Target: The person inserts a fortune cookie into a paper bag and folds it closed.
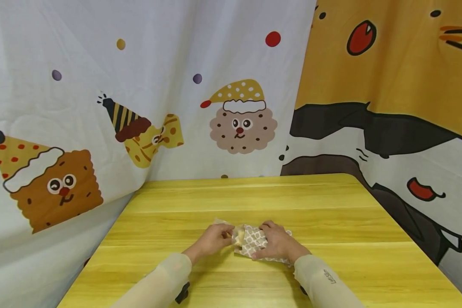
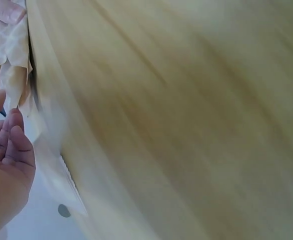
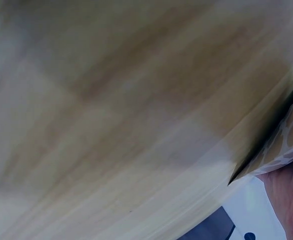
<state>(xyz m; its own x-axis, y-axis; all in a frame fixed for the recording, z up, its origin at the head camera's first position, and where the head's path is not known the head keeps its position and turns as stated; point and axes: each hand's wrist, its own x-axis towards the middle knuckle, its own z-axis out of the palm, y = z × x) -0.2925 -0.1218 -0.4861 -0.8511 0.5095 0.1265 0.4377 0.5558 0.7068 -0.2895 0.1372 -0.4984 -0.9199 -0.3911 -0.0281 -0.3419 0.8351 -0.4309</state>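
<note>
A tan paper bag [image 1: 255, 240] with a white lattice pattern lies on the wooden table, its mouth toward the left. From that mouth a pale yellow piece in clear wrapping [image 1: 238, 238] sticks out. My right hand [image 1: 279, 243] grips the bag from above, thumb on the near side and fingers on the far side. My left hand [image 1: 215, 238] pinches the end of the wrapping between thumb and fingertips, also visible in the left wrist view, where the bag [image 2: 10, 47] shows at the upper left. The right wrist view catches only a corner of the bag [image 3: 286, 135] beside my right wrist.
A flat whitish packet [image 2: 61, 180] with a serrated edge lies on the table beyond my left hand; its corner also shows in the head view. The wooden table [image 1: 169, 214] reaches back to a printed cloth curtain [image 1: 169, 51] with cartoon figures.
</note>
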